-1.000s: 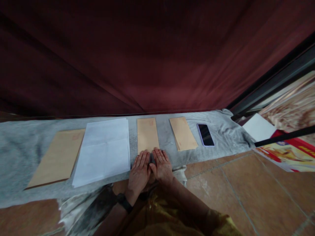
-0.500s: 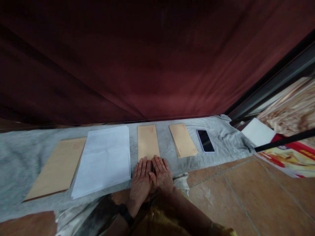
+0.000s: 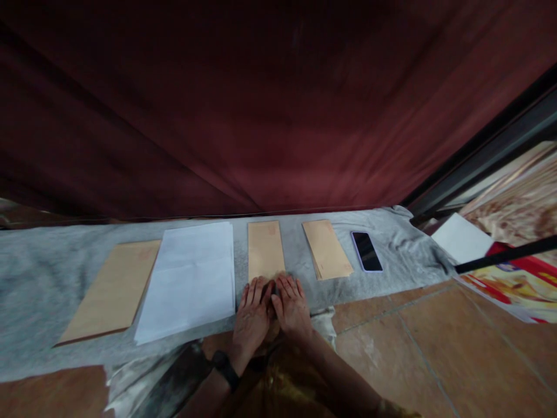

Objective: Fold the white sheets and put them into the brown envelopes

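My left hand and right hand lie flat, fingers open, gripping nothing, touching middle envelope near edge on grey cloth.

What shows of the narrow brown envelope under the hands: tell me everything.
The narrow brown envelope is a kraft-paper rectangle with faint reddish print near its far end. It lies flat on the grey cloth, between the white sheets and a stack of similar envelopes. The left hand and right hand lie flat, fingertips on its near end.
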### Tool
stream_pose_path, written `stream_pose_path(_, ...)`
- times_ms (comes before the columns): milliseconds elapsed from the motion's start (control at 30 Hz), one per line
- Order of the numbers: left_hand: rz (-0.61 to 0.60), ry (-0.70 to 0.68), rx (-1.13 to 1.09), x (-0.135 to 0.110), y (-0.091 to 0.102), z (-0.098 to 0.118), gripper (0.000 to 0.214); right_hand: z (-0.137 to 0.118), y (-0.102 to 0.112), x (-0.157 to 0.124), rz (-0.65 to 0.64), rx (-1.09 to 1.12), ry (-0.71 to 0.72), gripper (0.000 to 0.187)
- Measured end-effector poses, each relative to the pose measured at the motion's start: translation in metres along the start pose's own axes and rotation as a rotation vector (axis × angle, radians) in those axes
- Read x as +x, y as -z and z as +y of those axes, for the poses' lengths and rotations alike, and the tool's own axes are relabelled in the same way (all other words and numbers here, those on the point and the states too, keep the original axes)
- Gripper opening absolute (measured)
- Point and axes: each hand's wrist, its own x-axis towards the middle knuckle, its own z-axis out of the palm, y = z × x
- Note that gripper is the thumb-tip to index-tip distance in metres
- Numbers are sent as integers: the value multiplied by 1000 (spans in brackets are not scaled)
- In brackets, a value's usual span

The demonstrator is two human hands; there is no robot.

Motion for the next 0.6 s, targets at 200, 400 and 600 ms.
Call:
stream_pose_path(200, 4, -8, 28, -5, -10, -2, 63, -10, -8, 19, -99, 84, 33, 53)
stream_pose_path(400, 29, -31, 64, -4, -9, -1, 58, 6, -10, 10, -82, 29, 103, 55)
stream_pose_path(600, 35, -25, 50, -3, -8, -1, 56, 17, -10, 1, -49, 8, 121, 58)
